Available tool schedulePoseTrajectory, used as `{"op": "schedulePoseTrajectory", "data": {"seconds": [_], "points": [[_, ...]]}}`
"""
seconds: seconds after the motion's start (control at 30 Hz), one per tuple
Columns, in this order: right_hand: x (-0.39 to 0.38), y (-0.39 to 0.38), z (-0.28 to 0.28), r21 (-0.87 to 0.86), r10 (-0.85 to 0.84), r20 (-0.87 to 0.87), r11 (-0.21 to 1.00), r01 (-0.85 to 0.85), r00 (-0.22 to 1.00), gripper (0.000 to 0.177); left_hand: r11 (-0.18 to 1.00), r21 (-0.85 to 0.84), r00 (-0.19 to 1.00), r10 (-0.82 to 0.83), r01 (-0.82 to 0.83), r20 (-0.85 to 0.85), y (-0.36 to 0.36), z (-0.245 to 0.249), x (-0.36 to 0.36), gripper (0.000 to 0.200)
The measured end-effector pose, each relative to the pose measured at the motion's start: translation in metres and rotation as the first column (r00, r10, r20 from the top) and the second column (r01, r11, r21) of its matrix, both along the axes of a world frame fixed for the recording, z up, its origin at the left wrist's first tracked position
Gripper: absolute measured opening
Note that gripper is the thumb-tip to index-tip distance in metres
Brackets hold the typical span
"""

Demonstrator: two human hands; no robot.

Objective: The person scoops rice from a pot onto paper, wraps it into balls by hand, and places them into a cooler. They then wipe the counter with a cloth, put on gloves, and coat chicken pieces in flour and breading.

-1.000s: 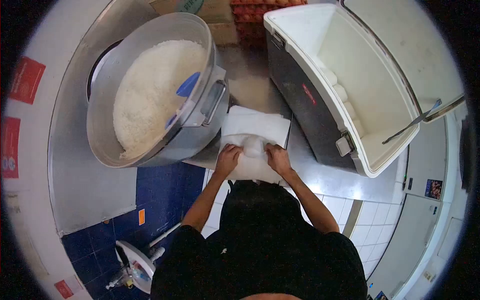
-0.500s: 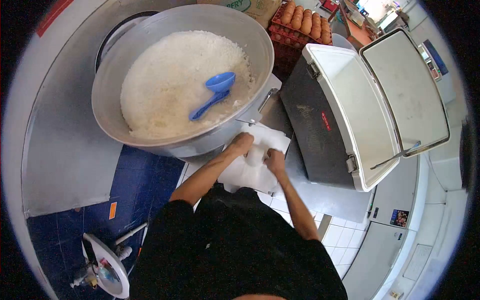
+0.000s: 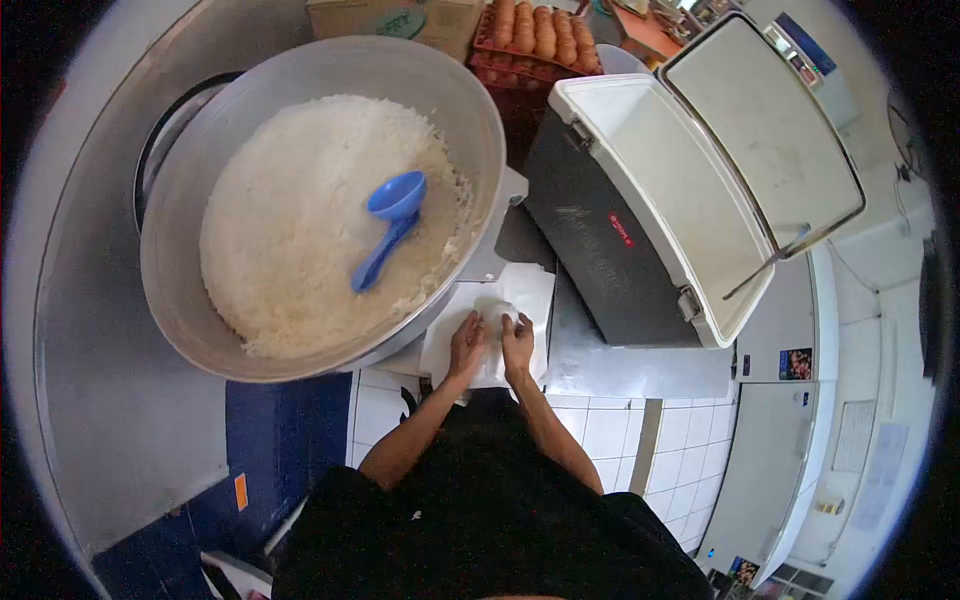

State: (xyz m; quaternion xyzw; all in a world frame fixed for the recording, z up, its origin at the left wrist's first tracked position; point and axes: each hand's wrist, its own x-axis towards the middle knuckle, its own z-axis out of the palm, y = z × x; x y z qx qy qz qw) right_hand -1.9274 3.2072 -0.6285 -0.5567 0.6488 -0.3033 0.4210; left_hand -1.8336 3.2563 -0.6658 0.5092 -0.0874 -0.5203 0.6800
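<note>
On a stack of white paper sheets (image 3: 530, 290) on the metal counter, a small rounded white paper packet (image 3: 494, 318) lies between my hands. My left hand (image 3: 467, 346) cups its left side, fingers curved against it. From the right, my right hand (image 3: 517, 342) presses on the packet with bent fingers. What is inside the packet is hidden. Just beyond my left hand stands a large metal pot (image 3: 480, 200) of cooked white rice (image 3: 300, 220). A blue plastic scoop (image 3: 392, 225) rests on the rice, touched by neither hand.
A dark grey cooler box (image 3: 590, 240) with its white lid (image 3: 765, 140) raised stands to the right on the metal counter (image 3: 640, 372). Behind are brown eggs on red trays (image 3: 535, 62) and a cardboard box (image 3: 440, 22). White floor tiles (image 3: 605, 430) show below the counter.
Both hands have come round to the sides of the packet, which looks more compact and rounded. The camera view has shifted, so the pot and cooler appear further left.
</note>
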Motion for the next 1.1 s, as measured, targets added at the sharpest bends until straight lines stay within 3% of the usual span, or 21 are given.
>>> {"op": "schedulePoseTrajectory", "data": {"seconds": [0.03,0.07,0.17,0.2,0.23,0.3,0.37,0.43,0.5,0.6,0.63,0.7,0.73,0.77,0.8,0.83,0.9,0.97,1.03,1.07,1.1], "points": [[-0.004,-0.004,-0.004,0.088,-0.007,0.199,0.996,-0.011,0.98,0.05,1.0,-0.006,1.0,-0.017,0.017,0.008,-0.002,-0.005,-0.003,0.045],[-0.007,-0.007,-0.005,0.081,0.001,0.371,0.996,-0.034,0.929,0.049,0.999,0.038,0.994,-0.04,0.036,0.099,-0.002,0.032,-0.003,0.045],[-0.001,0.001,0.078,-0.15,0.13,0.307,0.985,-0.088,0.943,0.052,0.997,0.024,0.948,-0.077,0.073,0.308,-0.017,0.105,0.0,0.043],[-0.003,-0.001,0.105,-0.204,0.193,0.366,0.971,-0.124,0.91,0.052,0.995,-0.022,0.909,-0.078,0.095,0.41,-0.025,0.125,-0.003,0.042],[-0.002,-0.003,0.123,-0.386,0.222,0.213,0.914,-0.126,0.952,0.051,0.991,-0.038,0.902,-0.101,0.129,0.42,-0.033,0.149,-0.006,0.042],[0.001,-0.007,0.173,-0.378,0.198,0.47,0.926,-0.006,0.86,0.054,0.943,-0.292,0.896,-0.016,0.161,0.443,-0.039,0.199,-0.017,0.04],[-0.011,-0.018,0.198,-0.525,0.234,0.43,0.851,0.031,0.872,0.06,0.913,-0.351,0.875,-0.015,0.21,0.484,-0.045,0.237,-0.031,0.042],[-0.029,-0.034,0.23,-0.748,0.238,0.315,0.658,0.086,0.919,0.056,0.898,-0.381,0.924,-0.068,0.221,0.375,-0.049,0.258,-0.052,0.055],[-0.05,-0.052,0.263,-0.844,0.293,0.208,0.535,0.021,0.933,0.058,0.884,-0.425,0.929,-0.026,0.193,0.368,-0.055,0.283,-0.071,0.069],[-0.087,-0.072,0.297,-0.898,0.352,0.145,0.44,-0.026,0.925,0.06,0.852,-0.466,0.924,-0.052,0.24,0.379,-0.063,0.316,-0.096,0.069],[-0.101,-0.082,0.312,-0.896,0.358,0.152,0.444,-0.025,0.921,0.06,0.85,-0.459,0.916,-0.066,0.26,0.396,-0.068,0.323,-0.103,0.068],[-0.125,-0.102,0.341,-0.839,0.509,0.078,0.497,-0.219,0.857,0.059,0.865,-0.446,0.926,-0.051,0.228,0.373,-0.074,0.341,-0.116,0.061],[-0.133,-0.113,0.357,-0.832,0.52,0.096,0.509,-0.218,0.848,0.059,0.859,-0.461,0.857,0.055,0.221,0.513,-0.077,0.371,-0.121,0.059],[-0.139,-0.126,0.374,-0.717,0.601,0.233,0.637,-0.282,0.765,0.054,0.853,-0.475,0.756,0.162,0.215,0.634,-0.081,0.388,-0.125,0.056],[-0.145,-0.144,0.389,-0.581,0.642,0.377,0.725,-0.369,0.667,0.048,0.851,-0.439,0.593,0.202,0.288,0.78,-0.08,0.388,-0.115,0.051],[-0.147,-0.171,0.401,-0.593,0.698,0.316,0.674,-0.441,0.642,0.048,0.853,-0.387,0.398,0.239,0.35,0.886,-0.075,0.389,-0.095,0.045],[-0.133,-0.237,0.401,-0.492,0.606,0.306,0.761,-0.423,0.734,0.048,0.88,-0.388,0.244,0.327,0.275,0.913,-0.059,0.405,-0.045,0.029],[-0.104,-0.316,0.37,-0.367,0.468,0.252,0.856,-0.364,0.847,0.054,0.985,-0.173,0.099,0.17,0.015,0.98,-0.058,0.435,-0.003,0.02],[-0.072,-0.384,0.299,-0.29,0.331,0.076,0.91,-0.297,0.941,0.065,0.943,0.31,0.15,-0.292,-0.122,0.945,-0.093,0.451,0.031,0.022],[-0.056,-0.403,0.261,-0.252,0.261,-0.021,0.933,-0.257,0.965,0.071,0.899,0.435,0.199,-0.42,-0.037,0.885,-0.101,0.445,0.062,0.021],[-0.043,-0.419,0.205,-0.23,0.25,0.009,0.943,-0.242,0.968,0.074,0.84,0.541,0.242,-0.534,0.044,0.81,-0.108,0.432,0.091,0.021]]}}
